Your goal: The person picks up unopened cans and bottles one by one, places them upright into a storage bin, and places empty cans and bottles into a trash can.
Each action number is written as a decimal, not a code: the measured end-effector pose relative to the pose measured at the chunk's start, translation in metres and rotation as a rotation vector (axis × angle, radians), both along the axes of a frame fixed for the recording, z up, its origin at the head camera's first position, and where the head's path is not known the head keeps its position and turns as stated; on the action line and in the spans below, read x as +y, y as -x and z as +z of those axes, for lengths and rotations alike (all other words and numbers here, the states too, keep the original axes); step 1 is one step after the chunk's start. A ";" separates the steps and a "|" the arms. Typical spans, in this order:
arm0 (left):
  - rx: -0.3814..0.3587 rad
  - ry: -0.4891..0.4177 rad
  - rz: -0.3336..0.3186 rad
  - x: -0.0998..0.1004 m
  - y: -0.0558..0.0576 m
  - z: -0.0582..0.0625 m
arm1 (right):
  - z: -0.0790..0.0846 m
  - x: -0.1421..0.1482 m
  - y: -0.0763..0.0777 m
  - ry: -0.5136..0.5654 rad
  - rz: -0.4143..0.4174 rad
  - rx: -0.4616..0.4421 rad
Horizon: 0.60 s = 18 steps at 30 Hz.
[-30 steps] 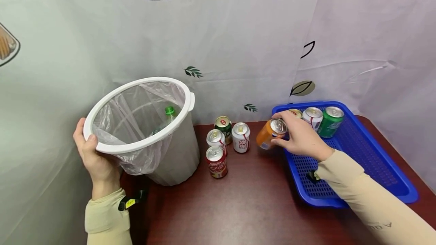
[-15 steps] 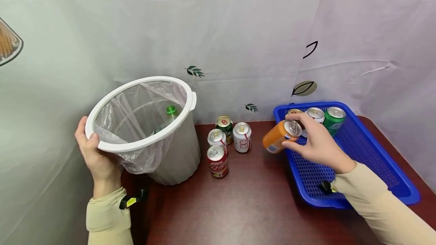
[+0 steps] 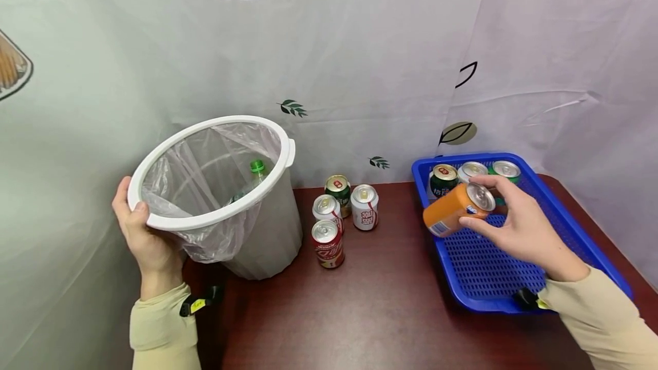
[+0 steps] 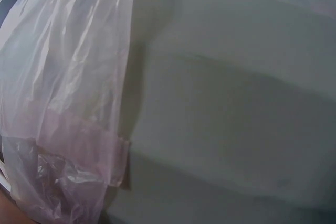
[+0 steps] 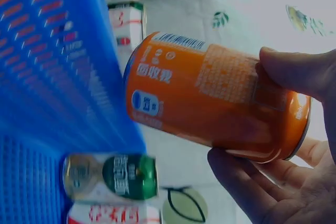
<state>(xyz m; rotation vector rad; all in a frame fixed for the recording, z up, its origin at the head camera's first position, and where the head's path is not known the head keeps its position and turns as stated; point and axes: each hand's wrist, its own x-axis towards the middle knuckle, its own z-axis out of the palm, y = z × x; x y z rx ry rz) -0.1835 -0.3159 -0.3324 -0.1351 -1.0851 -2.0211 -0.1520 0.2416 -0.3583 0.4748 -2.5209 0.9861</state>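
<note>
Pinched near its top by thumb and fingers, an orange soda can hangs tilted from my right hand. It is over the near-left part of a blue plastic basket; the right wrist view shows its side with a barcode and white print. At the basket's back stand a dark green can, a white can and a green can, partly hidden by the hand. My left hand grips the white rim of a tilted waste bin, thumb on the rim. In the left wrist view a plastic liner drapes down its side.
Inside the bin a green-capped bottle shows above the liner. Between bin and basket, on the dark red table, stand a red can, two white cans, one nearer the basket, and a green can. A patterned cloth hangs behind.
My right hand has carried the orange can rightward from beside the basket's left edge to over the basket, tilting it further. The left hand and bin stay put.
</note>
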 end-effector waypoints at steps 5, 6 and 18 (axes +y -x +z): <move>-0.001 0.005 -0.003 0.000 0.000 0.000 | -0.004 0.022 -0.001 -0.057 -0.034 0.011; -0.002 0.007 -0.002 0.000 0.000 0.000 | -0.004 0.027 0.000 -0.081 -0.037 0.020; 0.004 0.001 -0.001 0.000 0.000 0.000 | -0.014 0.069 0.012 -0.342 -0.147 0.001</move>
